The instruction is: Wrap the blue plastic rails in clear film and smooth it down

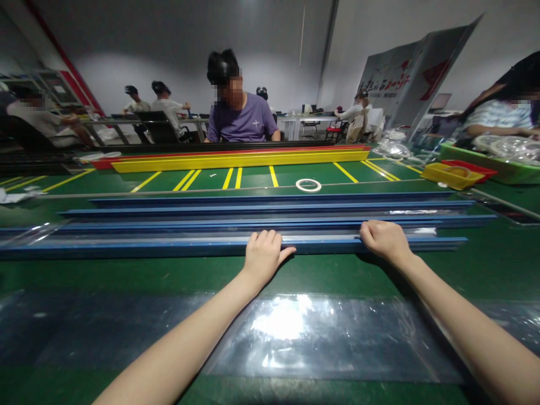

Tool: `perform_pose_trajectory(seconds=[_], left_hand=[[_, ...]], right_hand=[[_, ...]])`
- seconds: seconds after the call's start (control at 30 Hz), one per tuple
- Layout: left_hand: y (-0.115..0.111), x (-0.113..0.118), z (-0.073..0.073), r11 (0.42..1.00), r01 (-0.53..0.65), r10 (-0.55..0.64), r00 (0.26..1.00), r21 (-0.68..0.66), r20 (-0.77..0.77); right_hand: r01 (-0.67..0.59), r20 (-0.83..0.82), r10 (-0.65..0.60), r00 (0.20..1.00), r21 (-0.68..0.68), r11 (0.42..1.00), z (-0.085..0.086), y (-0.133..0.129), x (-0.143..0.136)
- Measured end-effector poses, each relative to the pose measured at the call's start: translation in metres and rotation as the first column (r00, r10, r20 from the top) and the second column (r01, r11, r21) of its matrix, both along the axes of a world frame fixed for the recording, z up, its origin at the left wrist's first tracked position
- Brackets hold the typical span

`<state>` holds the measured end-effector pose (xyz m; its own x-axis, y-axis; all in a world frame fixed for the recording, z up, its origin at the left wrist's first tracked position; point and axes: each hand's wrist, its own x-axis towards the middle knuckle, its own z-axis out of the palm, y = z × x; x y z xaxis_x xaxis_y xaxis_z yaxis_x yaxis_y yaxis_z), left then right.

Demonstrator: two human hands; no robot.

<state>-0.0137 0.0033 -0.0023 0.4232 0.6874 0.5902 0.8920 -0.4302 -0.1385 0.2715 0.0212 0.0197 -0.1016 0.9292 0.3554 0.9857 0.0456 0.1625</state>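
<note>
Head view. I log a green table (pixel 228 274) with yellow stripes. Beyond the hands, three more long blue channel strips (pixel 270 198) lie roughly parallel, closely spaced. A flat white ring (pixel 308 185) sits behind them, just short of the long yellow channel strip (pixel 240 160), which has a red strip (pixel 295 149) along its far side. Far right: a small yellow plastic tray (pixel 451 176) and a green bin (pixel 502 167) of clear wrapped items. A person in a purple shirt (pixel 242 121) sits across the table. On the near side, glossy clear plastic sheeting (pixel 337 337) lies flat beneath both forearms, throwing a bright glare.

The nearest long blue channel (pixel 211 247) runs crosswise from the left edge to past my right hand. My left hand (pixel 264 256) reaches in from lower left, palm down, fingers together over the channel, thumb spread to the right along its near rim. My right hand (pixel 386 239) comes from lower right, back up, fingers curled into a fist at the channel; what they pinch, if anything, I cannot tell.
</note>
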Motion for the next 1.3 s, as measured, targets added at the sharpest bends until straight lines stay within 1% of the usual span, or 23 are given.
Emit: perform_pose_trajectory(seconds=[0.2, 0.4, 0.6, 0.7, 0.8, 1.0, 1.3], left_hand=[[0.0004, 0.0001, 0.0005, 1.0, -0.002, 0.002, 1.0, -0.006, 0.01], [0.0005, 0.0005, 0.0015, 1.0, 0.004, -0.002, 0.999, -0.027, 0.051], [0.0009, 0.0, 0.0021, 0.999, 0.019, -0.016, 0.995, -0.031, 0.098], [0.0015, -0.0001, 0.0017, 0.999, 0.022, -0.019, 0.994, -0.026, 0.108], [0.0023, 0.0002, 0.0008, 1.0, 0.017, -0.016, 0.994, -0.014, 0.107], [0.0022, -0.0001, -0.0008, 1.0, 0.008, -0.009, 0.996, 0.019, 0.084], [0.0008, -0.0001, 0.0, 1.0, 0.007, -0.008, 0.998, 0.014, 0.068]], right_hand=[[0.028, 0.0, -0.028, 1.0, -0.009, 1.0, -0.0003, -0.0007, -0.0008], [0.004, 0.015, -0.003, 1.0, -0.026, 1.0, 0.0003, 0.0001, 0.0002], [0.021, 0.021, -0.02, 1.0, -0.043, 0.999, 0.0002, 0.0001, 0.0005], [0.02, 0.024, -0.02, 1.0, -0.03, 0.999, 0.0, 0.0, 0.0005], [0.019, 0.03, -0.018, 0.999, -0.021, 1.0, 0.0004, 0.0004, 0.0002], [0.037, 0.011, -0.036, 0.999, -0.053, 0.998, 0.0028, 0.0023, -0.0008], [0.055, -0.016, -0.056, 0.998, -0.048, 0.997, 0.0025, 0.0017, -0.0017]])
